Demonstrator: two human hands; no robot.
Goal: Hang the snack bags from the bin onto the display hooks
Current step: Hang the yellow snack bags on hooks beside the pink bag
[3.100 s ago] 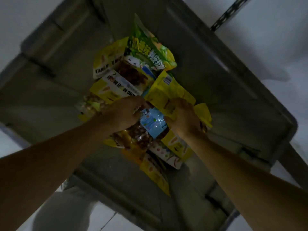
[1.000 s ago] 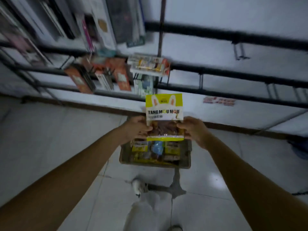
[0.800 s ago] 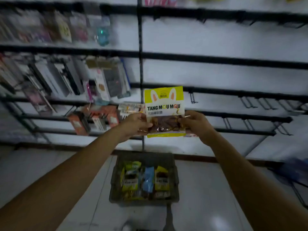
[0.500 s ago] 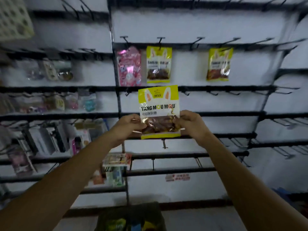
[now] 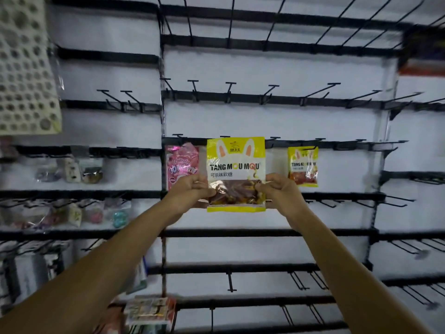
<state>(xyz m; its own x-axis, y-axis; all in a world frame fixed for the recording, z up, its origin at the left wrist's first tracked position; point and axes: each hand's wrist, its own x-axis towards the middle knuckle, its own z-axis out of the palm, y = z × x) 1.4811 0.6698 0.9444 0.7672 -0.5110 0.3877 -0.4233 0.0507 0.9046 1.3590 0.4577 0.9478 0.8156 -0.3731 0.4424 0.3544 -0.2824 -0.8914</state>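
I hold a yellow snack bag (image 5: 236,174) up in the middle of the frame, flat and upright, its printed front facing me. It has rabbit ears at the top, "TANG MOU MOU" across a white band, and a clear window below showing brown sweets.

My left hand (image 5: 190,192) pinches the bag's left edge at the level of the window, thumb in front and fingers curled behind. My right hand (image 5: 280,191) pinches the right edge at the same height in the same way. Both forearms reach up from the lower corners of the frame.

The bag's top edge overlaps a black rail (image 5: 284,143) that runs across the white wall. I cannot tell whether the bag is on a hook, because the bag hides that part of the rail.

Just left of it, partly behind my left hand, a pink bag (image 5: 183,162) hangs from the same rail. To the right, a little apart, a second yellow bag (image 5: 303,166) of the same print hangs there too.

Bare display hooks (image 5: 230,89) stick out from the rails above and to the lower right.

A white perforated panel (image 5: 26,66) fills the upper left. Small packets (image 5: 69,168) hang at the left edge, blurred, and flat boxes (image 5: 149,309) sit at the bottom centre.
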